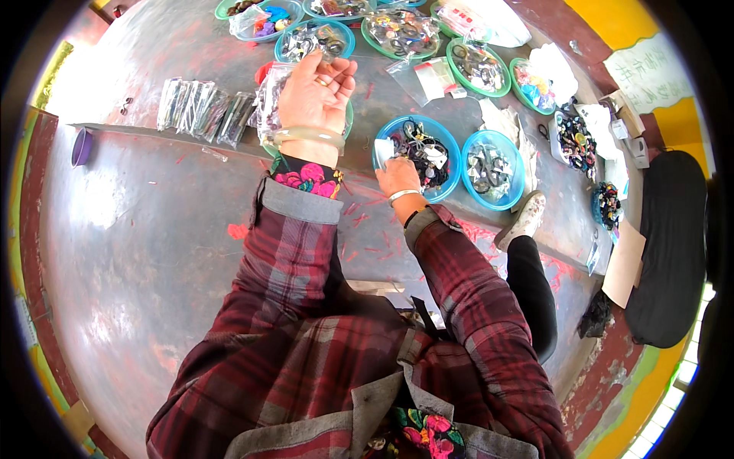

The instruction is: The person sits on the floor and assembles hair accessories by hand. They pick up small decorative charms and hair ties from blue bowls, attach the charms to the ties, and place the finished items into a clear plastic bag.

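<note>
My left hand (315,99) is raised with its palm turned up, fingers loosely curled and apart, and nothing visible in the palm. Below and behind it, a green basket holding clear plastic packets (271,99) is partly covered by the hand and wrist. My right hand (397,176) reaches over the near left rim of a blue basket (456,172). Black cords or hair ties (419,145) lie tangled inside, with small white pieces among them. A white piece (384,151) is beside the right fingers, which are closed; whatever they grip is hidden.
Another blue basket (521,172) with metallic pieces stands to the right, near a shoe (527,218). Several baskets line the back, including a green one (505,73). Bagged dark items (202,111) lie on the ledge at left. A purple bowl (81,147) sits farther left.
</note>
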Motion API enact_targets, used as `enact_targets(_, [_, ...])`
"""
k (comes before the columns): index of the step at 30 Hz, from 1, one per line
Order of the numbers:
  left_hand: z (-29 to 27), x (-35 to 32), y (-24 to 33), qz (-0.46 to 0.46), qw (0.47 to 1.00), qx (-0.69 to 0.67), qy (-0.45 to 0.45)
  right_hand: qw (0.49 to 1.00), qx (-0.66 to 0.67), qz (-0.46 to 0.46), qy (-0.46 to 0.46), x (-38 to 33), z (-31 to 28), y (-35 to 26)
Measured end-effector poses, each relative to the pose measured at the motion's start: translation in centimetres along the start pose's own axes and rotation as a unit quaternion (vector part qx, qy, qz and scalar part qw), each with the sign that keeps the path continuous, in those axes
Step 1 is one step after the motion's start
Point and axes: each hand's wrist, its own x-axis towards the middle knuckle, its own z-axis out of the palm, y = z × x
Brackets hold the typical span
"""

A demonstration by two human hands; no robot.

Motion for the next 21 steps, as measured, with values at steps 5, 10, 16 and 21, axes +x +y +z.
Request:
enact_targets(5, [-0.1, 0.1, -0.1, -0.026, 0.999, -0.004, -0.022, 0.995, -0.005, 0.084, -0.05, 0.8, 1.1, -0.3])
enact_targets(10, [0.0, 0.0, -0.1, -0.035, 0.999, -0.003, -0.01, 0.993, 0.017, 0.091, -0.079, 0.5, -0.4, -0.5])
enact_targets(16, [0.3, -0.2, -1.0, -0.045, 0.999, 0.001, -0.02, 0.991, 0.047, 0.116, -0.053, 1.3, 1.0, 1.4])
enact_targets(21, [0.4, -0.3, -1.0, -0.049, 0.999, -0.001, -0.013, 0.99, 0.075, 0.092, -0.072, 1.0, 0.8, 1.5])
